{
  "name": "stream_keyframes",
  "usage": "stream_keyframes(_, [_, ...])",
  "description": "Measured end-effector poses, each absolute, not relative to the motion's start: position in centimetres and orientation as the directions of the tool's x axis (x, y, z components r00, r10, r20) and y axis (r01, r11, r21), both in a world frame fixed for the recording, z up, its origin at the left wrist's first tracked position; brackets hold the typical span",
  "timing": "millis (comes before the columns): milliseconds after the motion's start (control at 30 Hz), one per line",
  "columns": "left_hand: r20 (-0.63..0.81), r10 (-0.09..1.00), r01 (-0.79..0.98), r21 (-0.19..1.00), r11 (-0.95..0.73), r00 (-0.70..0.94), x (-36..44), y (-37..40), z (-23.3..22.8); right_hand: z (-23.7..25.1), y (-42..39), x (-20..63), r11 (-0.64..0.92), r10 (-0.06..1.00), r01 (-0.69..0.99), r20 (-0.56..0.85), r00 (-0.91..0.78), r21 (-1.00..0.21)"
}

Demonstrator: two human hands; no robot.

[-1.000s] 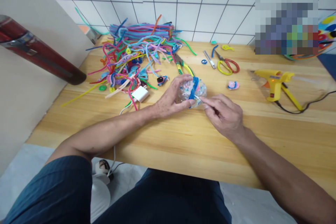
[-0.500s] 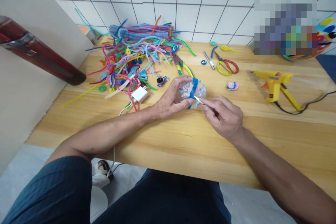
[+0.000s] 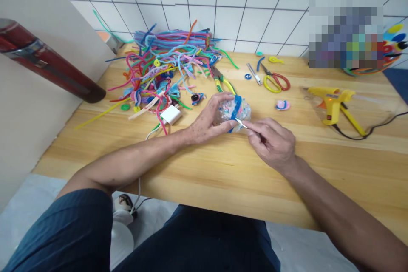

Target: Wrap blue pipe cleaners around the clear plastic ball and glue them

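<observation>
My left hand is closed around a clear, crinkled plastic bundle flecked with coloured bits. A fuzzy blue strip runs across the bundle, and my left thumb presses near its lower part. Between the fingers of my right hand is a slim tool with a pointed silver tip; the fist hides its handle, so its exact kind does not show. The tip meets the blue strip beside my left thumb. Just behind the bundle lie green-and-yellow pliers.
Tangled pipe cleaners cover the back left, near a white charger. Scissors, a box cutter and a small pink-and-blue piece lie behind my right hand. A yellow glue gun with a cord stands right. A red cylinder leans left.
Both hands keep the same hold, with the silver tip still at the blue strip. The whole view has shifted very slightly.
</observation>
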State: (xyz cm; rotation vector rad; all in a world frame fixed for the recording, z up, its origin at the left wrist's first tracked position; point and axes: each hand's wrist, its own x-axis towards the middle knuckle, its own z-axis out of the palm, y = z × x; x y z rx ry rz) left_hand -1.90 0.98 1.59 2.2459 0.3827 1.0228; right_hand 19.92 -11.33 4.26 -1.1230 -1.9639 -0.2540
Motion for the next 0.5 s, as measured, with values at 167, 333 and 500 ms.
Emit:
stream_keyframes(167, [0.557,0.508,0.025,0.657,-0.753,0.658,-1.87,0.95,1.64,4.22,-11.34,20.00,0.553,0.646,0.804,0.722,-0.248,-0.218])
stream_keyframes(333, [0.572,0.499,0.013,0.649,-0.761,0.651,-1.93,0.95,1.66,4.35,-11.42,19.93,0.568,0.636,0.790,0.733,-0.243,-0.232])
stream_keyframes(500, [0.570,0.491,0.013,0.643,-0.765,0.659,-1.98,0.89,1.82,4.24,-11.33,19.92,0.581,0.647,0.774,0.720,-0.251,-0.252])
